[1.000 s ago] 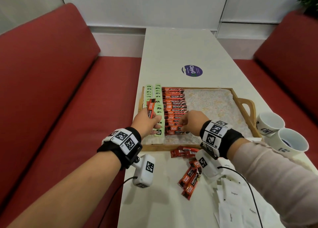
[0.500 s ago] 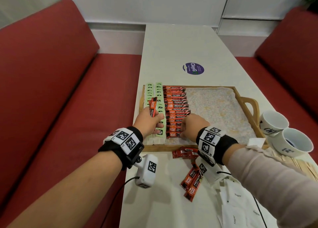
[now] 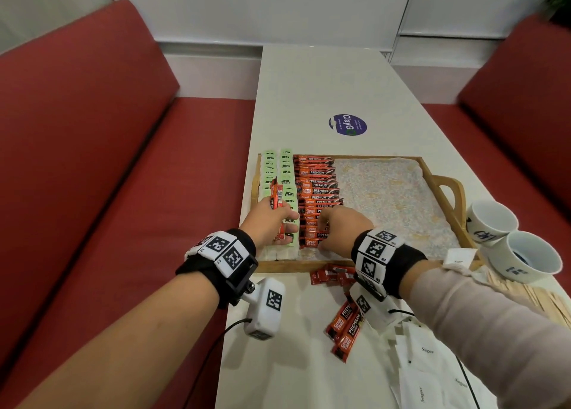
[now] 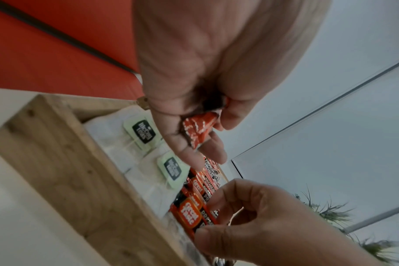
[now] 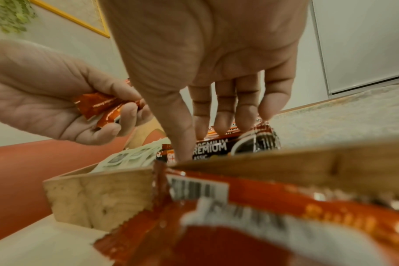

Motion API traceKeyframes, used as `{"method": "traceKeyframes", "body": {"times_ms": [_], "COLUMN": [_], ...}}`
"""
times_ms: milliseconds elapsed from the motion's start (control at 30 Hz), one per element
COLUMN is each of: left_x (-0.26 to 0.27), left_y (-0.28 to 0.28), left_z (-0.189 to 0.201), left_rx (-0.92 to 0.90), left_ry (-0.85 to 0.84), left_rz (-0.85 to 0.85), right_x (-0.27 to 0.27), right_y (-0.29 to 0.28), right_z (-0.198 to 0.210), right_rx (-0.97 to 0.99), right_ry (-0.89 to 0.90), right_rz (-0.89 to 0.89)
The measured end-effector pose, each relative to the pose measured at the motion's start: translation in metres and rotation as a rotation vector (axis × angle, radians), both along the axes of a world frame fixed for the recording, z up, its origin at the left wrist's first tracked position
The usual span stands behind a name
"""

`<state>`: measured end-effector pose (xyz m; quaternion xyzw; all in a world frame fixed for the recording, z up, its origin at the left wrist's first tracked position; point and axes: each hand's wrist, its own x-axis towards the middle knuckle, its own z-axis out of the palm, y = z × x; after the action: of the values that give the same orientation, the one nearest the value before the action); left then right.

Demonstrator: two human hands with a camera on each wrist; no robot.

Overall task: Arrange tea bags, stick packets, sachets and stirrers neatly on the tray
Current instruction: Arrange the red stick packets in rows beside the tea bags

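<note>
A wooden tray (image 3: 309, 266) holds two columns of green-tagged tea bags (image 3: 285, 167) at its left. Beside them runs a column of red stick packets (image 3: 318, 189). My left hand (image 3: 272, 220) hovers over the tea bags and grips a few spare red stick packets (image 3: 276, 193) upright; the left wrist view shows their ends (image 4: 199, 127) in the fingers. My right hand (image 3: 327, 226) is at the near end of the red column. Its thumb and fingertips (image 5: 223, 126) pinch the nearest stick packet (image 5: 207, 147) lying there.
Loose red stick packets (image 3: 346, 325) lie on the white table in front of the tray. White sugar sachets (image 3: 426, 362) are at the near right, wooden stirrers (image 3: 537, 297) and two white cups (image 3: 531, 258) beyond them. The tray's right half (image 3: 389, 204) is bare liner. Red benches flank the table.
My right hand has drawn slightly nearer along the red column, to its near end. The left hand stays put with its packets.
</note>
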<state>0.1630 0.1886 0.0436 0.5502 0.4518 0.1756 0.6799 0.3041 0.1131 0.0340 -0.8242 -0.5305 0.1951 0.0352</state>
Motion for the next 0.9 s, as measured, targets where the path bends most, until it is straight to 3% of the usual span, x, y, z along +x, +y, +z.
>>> {"method": "traceKeyframes", "body": {"times_ms": [133,400,600,900], "left_x": [-0.002,-0.004,-0.001,-0.014], "left_y": [0.001,-0.001,-0.008,-0.005], "left_z": [0.001,0.000,0.000,0.003], "left_rx": [-0.089,-0.093,-0.080,-0.057], "left_ry": [-0.042,-0.096,-0.145,-0.206], "left_rz": [0.017,0.023,0.129,0.129], "right_x": [0.001,-0.015,-0.039,-0.035], "right_y": [0.002,0.004,0.000,-0.002], "right_z": [0.001,0.024,0.022,0.025], "right_rx": [0.032,0.355,0.351,0.311], "right_ry": [-0.006,0.196,0.247,0.273], "right_rz": [0.007,0.022,0.023,-0.050]}}
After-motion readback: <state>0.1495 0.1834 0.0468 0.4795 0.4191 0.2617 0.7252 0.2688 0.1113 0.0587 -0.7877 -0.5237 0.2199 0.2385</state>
